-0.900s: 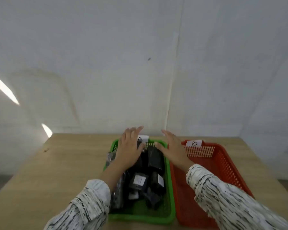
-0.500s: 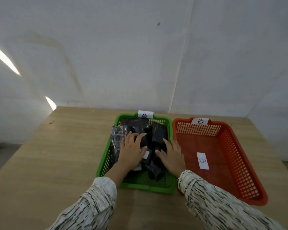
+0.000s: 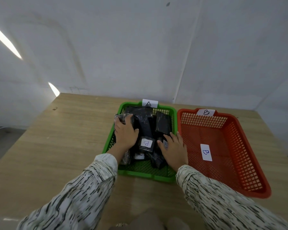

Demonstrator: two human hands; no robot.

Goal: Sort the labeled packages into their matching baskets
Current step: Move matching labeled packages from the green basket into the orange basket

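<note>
Black packages point(image 3: 146, 123) lie heaped in the green basket point(image 3: 140, 173), whose far rim carries a white tag marked A point(image 3: 149, 103). Near the front of the heap, the B-labelled package point(image 3: 146, 143) faces up between the two hands. Just in front of it, an A-labelled package point(image 3: 138, 156) is partly covered.

The right hand point(image 3: 174, 149) rests flat on the heap's right side, against the basket's right wall. Its fingers are straight and slightly spread. Its thumb touches a second package point(image 3: 165, 144), whose label is mostly hidden under the palm.

The left hand point(image 3: 125, 134) lies on the heap's left side. Its fingers bend down over a clear-wrapped package point(image 3: 123, 117) at the left wall, and its thumb is splayed toward the middle. Whether the fingers clasp that package or merely rest on it cannot be told.

The red basket point(image 3: 249, 163) stands just beside the green one on its right, with rims adjoining. It bears a tag marked B point(image 3: 206, 112) on its far rim, and a white slip marked B point(image 3: 206, 152) lies on its floor. Both baskets sit on a wooden table point(image 3: 56, 146). Striped sleeves point(image 3: 83, 193) cover both forearms.
</note>
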